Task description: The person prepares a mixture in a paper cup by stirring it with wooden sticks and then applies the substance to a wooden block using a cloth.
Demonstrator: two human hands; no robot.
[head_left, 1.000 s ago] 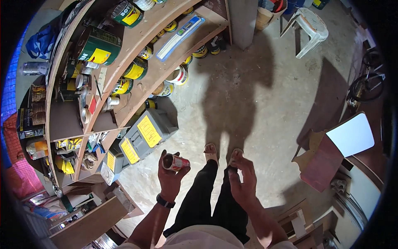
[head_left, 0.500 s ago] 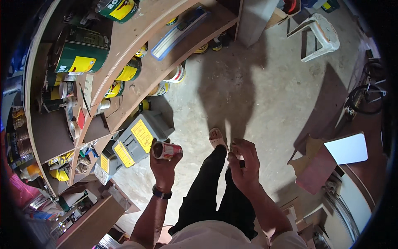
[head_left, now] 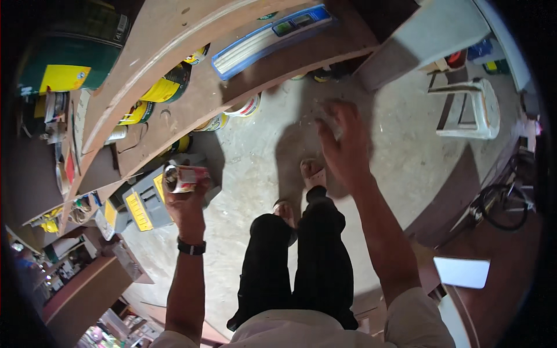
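My left hand (head_left: 187, 210) is wrapped round a small red and white can (head_left: 191, 176), tilted so that its open dark end faces left. It is held in front of a grey toolbox (head_left: 139, 194) with yellow panels. My right hand (head_left: 348, 151) reaches out over the floor, thumb and fingers apart, slightly blurred, with nothing visible in it. Beyond and to the left of it runs a curved brown shelf (head_left: 238, 95), where a long blue and white package (head_left: 272, 42) lies.
Green and yellow tins (head_left: 165, 84) stand along the shelf at left, with a large one (head_left: 64, 66) nearer. White-rimmed tubs (head_left: 246, 107) sit under the shelf edge. A white stool (head_left: 481, 110) stands at far right, and a black looped cable (head_left: 499, 209) lies nearer.
My right hand has reached forward and its pinched fingers have come apart. My left hand, still round the can, has shifted left in the view. My feet have moved and the shelf appears closer.
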